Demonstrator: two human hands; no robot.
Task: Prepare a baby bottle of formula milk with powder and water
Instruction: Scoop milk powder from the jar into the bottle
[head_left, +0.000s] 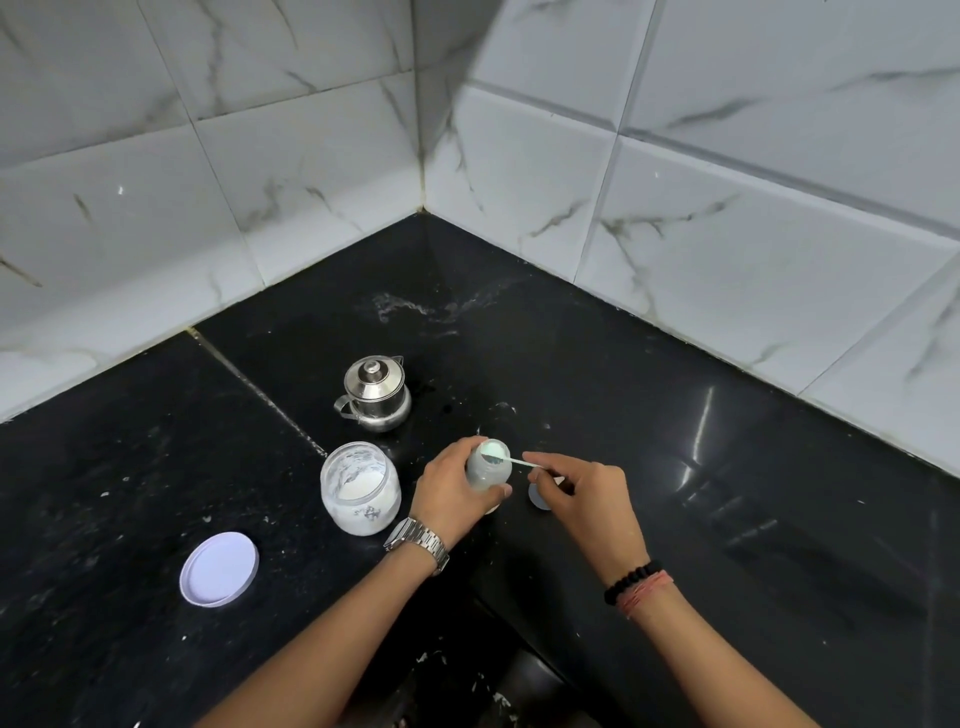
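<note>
My left hand (445, 491) grips an open baby bottle (488, 467) that stands on the black counter (675, 415). My right hand (582, 491) pinches the handle of a small white scoop (506, 459), whose bowl sits over the bottle's mouth. The inside of the bottle looks pale and milky. To the left stands an open glass jar (359, 486) partly filled with white powder. A steel kettle (375, 393) with its lid on stands behind the jar. A small round grey cap (538, 498) lies on the counter, partly hidden under my right hand.
The jar's round white lid (219, 569) lies upturned at the front left. White marble-look tiled walls (571, 171) meet in a corner behind the counter. Powder specks and a wet smear mark the counter near the corner.
</note>
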